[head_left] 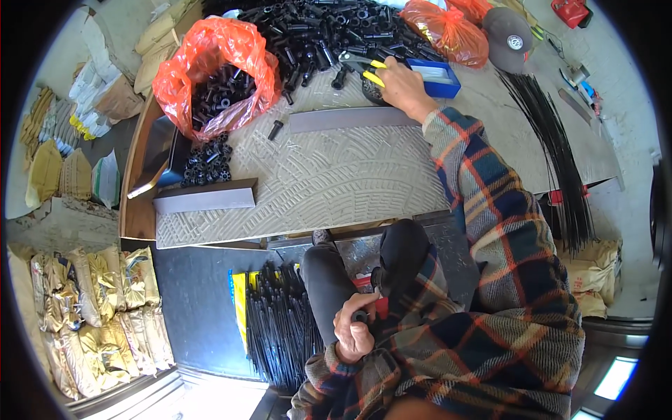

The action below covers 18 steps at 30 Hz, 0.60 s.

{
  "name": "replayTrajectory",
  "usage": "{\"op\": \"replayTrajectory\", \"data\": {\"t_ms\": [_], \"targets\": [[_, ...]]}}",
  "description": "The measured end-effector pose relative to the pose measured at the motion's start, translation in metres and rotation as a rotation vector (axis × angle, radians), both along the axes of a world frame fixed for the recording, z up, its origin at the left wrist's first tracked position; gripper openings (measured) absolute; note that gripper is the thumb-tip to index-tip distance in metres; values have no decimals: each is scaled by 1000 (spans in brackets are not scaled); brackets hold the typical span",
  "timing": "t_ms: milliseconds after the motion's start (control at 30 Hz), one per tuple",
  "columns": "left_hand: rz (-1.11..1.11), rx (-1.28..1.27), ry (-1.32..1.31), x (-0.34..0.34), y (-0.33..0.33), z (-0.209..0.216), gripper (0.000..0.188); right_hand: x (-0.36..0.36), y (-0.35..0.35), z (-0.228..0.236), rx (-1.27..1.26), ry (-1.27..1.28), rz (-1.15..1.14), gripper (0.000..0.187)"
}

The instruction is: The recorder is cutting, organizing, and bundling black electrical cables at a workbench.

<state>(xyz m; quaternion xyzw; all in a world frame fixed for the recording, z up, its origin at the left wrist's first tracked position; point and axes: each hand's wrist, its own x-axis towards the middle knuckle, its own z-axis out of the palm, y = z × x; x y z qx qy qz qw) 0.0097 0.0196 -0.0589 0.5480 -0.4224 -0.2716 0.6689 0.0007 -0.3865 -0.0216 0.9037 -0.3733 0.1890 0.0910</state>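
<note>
My right hand [401, 85] reaches over the far part of the table, its fingers closed on the yellow handles of a pair of pliers [359, 63]. Beside it stands a blue box [435, 78] with pale contents. Down by my lap, my left hand [355, 330] is closed around a small black cylindrical part [360, 317]. A red piece [381, 308] shows next to those fingers; whether it is held too, I cannot tell. A heap of black bolt-like parts [315, 35] covers the back of the table, and one loose black bolt [275, 129] lies nearer.
An open red plastic bag [171, 77] of black parts stands at the left, with a small pile of black pieces [208, 159] before it. Grey strips [350, 120] lie on the table [336, 175]. Long black rods [553, 147] overhang its right edge; more black strips [280, 329] stand below.
</note>
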Motion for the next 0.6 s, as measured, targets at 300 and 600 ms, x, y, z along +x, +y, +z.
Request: {"op": "replayTrajectory", "data": {"t_ms": [300, 600], "targets": [[-13, 5, -20, -6, 0, 1, 60, 0, 0, 2, 12, 5, 28, 20], [162, 26, 136, 9, -14, 26, 64, -56, 134, 56, 1247, -776, 351, 19]]}}
